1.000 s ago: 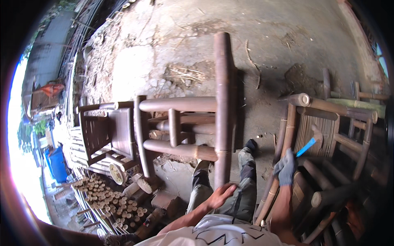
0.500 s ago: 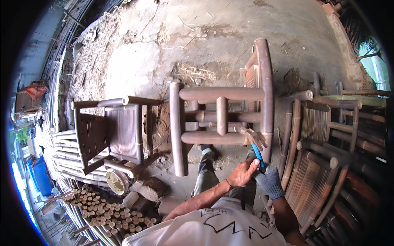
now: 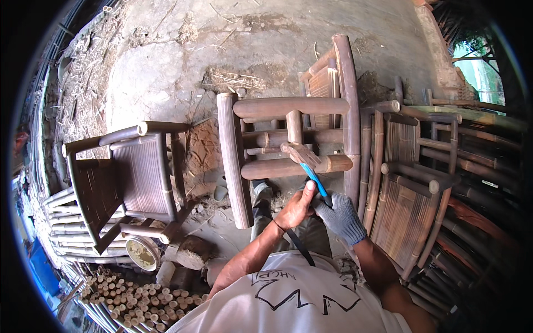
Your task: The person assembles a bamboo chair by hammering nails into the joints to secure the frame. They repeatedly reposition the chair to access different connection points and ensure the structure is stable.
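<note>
My right hand (image 3: 342, 218), in a grey knitted glove, is closed around the black lower end of a hammer (image 3: 311, 176) with a blue handle. The worn brown head overlaps the near rail of a bamboo chair frame (image 3: 227, 166) in this view; whether they touch I cannot tell. My bare left hand (image 3: 295, 210) is closed beside the handle, thumb stretched along it. Whatever its curled fingers hold is hidden. A dark strap (image 3: 300, 248) hangs below the left wrist. The frame stands before me, with thick side poles and cross rails.
Left stands a bamboo chair (image 3: 141, 175) with a slatted seat, near a round tub (image 3: 142, 253) and a bundle of cut bamboo pieces (image 3: 141, 302). More slatted bamboo chairs (image 3: 401, 222) crowd the right. Straw debris (image 3: 233, 80) lies on the concrete floor.
Both hands and the hammer have moved left along the near rail, the head going from its right end towards its middle. The whole view has shifted.
</note>
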A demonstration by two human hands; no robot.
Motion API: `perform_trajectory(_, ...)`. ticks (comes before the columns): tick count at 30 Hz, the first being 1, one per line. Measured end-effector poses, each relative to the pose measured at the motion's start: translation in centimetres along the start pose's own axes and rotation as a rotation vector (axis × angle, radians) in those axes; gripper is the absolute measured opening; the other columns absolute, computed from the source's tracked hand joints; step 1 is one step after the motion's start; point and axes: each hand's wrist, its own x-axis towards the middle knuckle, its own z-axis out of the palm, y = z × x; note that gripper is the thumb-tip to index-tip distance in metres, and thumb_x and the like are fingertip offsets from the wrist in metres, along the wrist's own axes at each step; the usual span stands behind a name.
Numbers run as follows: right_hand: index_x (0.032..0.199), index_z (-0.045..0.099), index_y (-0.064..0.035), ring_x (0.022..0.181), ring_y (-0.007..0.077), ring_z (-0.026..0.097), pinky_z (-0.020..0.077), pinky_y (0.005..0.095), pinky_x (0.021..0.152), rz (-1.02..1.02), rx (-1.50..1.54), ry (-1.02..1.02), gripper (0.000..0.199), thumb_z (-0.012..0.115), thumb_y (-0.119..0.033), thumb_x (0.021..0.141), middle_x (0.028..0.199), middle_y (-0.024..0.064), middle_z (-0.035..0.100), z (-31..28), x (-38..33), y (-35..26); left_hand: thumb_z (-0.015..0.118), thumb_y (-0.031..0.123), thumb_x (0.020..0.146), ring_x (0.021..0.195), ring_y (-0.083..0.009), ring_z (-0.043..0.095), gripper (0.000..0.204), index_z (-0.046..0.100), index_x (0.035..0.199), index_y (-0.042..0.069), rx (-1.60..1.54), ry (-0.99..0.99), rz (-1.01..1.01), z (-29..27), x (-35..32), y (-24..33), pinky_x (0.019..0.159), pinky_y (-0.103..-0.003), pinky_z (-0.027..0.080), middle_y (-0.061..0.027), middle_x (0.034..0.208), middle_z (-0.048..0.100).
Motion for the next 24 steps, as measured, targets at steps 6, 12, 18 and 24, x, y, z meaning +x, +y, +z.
perform_trajectory(6,0.092,0.063,-0.0004,0.065,0.0237,0.067,0.0514,0.0374,0.060,-0.074,0.158,0.046,0.018,0.063,-0.018,0.092,0.072,0.0141,0.065,0.2,0.3,-1.3,0.019,0.076,0.094,0.053,-0.0094,0.042,0.087,0.065,0.101,0.002,-0.176,-0.182,0.064,-2.2,1.3,-1.1,0.048,-0.025,0.034,-0.0029,0.069,0.055)
perform_trajectory(12,0.092,0.060,-0.0037,0.046,0.0094,0.052,0.0422,0.0266,0.042,0.090,0.462,0.171,0.015,0.059,-0.018,0.097,0.061,0.0013,0.055,1.2,0.3,-1.3,0.044,0.054,0.099,0.062,-0.0095,0.050,0.057,0.064,0.104,0.001,-0.346,0.020,0.161,-1.8,0.6,-0.2,0.054,-0.024,0.039,-0.0035,0.083,0.061)
perform_trajectory(18,0.083,0.055,-0.0123,0.036,0.0065,0.034,0.0299,0.0252,0.032,0.371,1.273,0.097,0.015,0.059,-0.019,0.096,0.052,-0.0060,0.038,2.4,1.3,-3.0,0.066,0.000,0.088,0.073,-0.0039,0.046,0.026,0.065,0.113,0.004,-0.394,0.159,0.608,-0.2,-0.3,-0.7,0.066,-0.020,0.040,0.0010,0.098,0.063)
perform_trajectory(24,0.069,0.046,-0.0209,0.036,0.0081,0.033,0.0297,0.0266,0.032,0.482,1.578,-0.151,0.031,0.054,-0.032,0.098,0.050,-0.0088,0.036,4.9,4.0,-1.8,0.076,0.008,0.085,0.089,-0.0138,0.060,0.009,0.072,0.091,0.001,-0.055,0.499,0.669,-1.0,0.1,0.7,0.082,-0.027,0.048,-0.0057,0.094,0.065)
